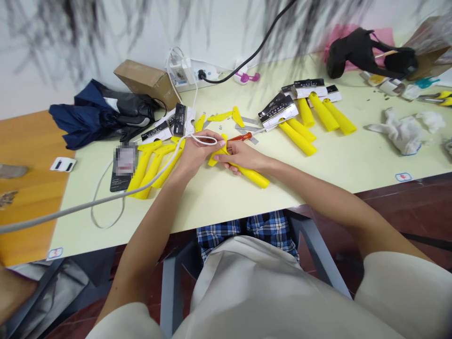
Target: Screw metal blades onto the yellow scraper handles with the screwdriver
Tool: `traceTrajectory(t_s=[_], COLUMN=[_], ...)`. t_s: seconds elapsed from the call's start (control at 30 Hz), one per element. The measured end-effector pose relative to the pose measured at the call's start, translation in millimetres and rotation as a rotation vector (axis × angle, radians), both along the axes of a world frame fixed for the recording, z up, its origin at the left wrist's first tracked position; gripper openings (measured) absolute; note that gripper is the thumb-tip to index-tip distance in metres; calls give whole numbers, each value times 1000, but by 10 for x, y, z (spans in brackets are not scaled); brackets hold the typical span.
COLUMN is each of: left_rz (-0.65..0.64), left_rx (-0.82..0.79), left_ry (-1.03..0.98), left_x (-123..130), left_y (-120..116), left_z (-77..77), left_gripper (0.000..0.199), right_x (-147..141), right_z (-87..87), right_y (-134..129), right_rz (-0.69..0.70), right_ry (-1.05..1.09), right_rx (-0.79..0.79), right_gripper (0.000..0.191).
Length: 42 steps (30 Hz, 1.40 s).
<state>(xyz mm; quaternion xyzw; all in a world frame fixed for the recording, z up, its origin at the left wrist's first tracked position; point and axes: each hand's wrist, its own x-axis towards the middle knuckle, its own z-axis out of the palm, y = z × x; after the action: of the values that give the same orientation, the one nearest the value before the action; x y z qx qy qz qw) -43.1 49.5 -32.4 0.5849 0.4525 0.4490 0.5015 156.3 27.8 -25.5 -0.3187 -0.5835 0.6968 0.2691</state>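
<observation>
Yellow plastic handle [252, 176] sits clamped in the curled fingers [222, 158] of the left hand [195, 154] and right hand [244, 157], a red-handled screwdriver [240, 137] angled in among them. If that screwdriver slips, it could jab a hand.

Your view is bright and evenly lit, with only soft shadows on the table [197, 197]. Dark streaky smears blur the wall [141, 28], and the wide lens bends everything toward the edges.

The yellow plastic piece [251, 174] looks smooth (faintly glossy), the tabletop [219, 202] matt.
</observation>
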Motion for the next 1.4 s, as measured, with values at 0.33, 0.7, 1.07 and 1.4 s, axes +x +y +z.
traceTrajectory(t_s=[0.33, 0.7, 1.07, 1.4], left_rz=[-48, -36, 5, -24], left_rx=[-98, -37, 48, 20], left_ry=[-143, -116, -22, -47], left_x=[-18, -2, 25, 15], left_y=[12, 42, 37, 27], left_z=[-62, -118, -88, -85], left_gripper=[25, 29, 34, 36], right_x=[18, 13, 19, 17], right_z=[-91, -33, -64, -33], right_y=[24, 10, 25, 5], right_rz=[-5, -26, -12, -12], right_ry=[24, -7, -18, 10], right_rx=[11, -22, 7, -8], right_gripper=[44, 46, 41, 43])
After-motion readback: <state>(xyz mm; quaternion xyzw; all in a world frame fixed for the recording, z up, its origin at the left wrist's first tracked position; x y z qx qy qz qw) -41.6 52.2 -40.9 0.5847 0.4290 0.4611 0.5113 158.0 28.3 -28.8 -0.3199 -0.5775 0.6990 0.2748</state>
